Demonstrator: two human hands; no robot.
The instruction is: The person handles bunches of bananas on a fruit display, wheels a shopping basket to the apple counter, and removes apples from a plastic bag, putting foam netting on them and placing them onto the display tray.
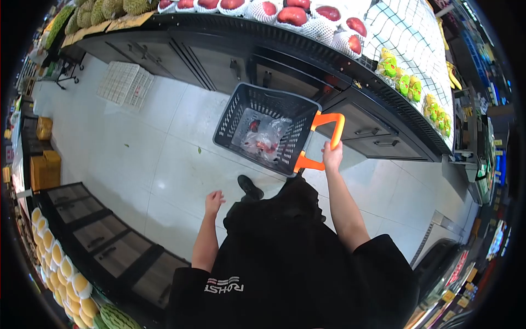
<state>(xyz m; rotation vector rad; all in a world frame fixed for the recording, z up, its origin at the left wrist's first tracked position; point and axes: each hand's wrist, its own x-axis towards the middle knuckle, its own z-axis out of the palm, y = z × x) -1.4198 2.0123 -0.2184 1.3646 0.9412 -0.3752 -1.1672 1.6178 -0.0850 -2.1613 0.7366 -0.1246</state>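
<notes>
A dark grey shopping basket stands in front of me with its orange handle toward my right side. My right hand is wrapped round that handle. Inside the basket lies a clear plastic bag with something red in it. My left hand hangs beside my body, touching nothing, with its fingers loosely curled and apart. My shoe shows on the floor below the basket.
A dark fruit counter with red fruit runs along the front. White crates sit on the floor at the left. Yellow fruit and a watermelon lie on the lower-left counter.
</notes>
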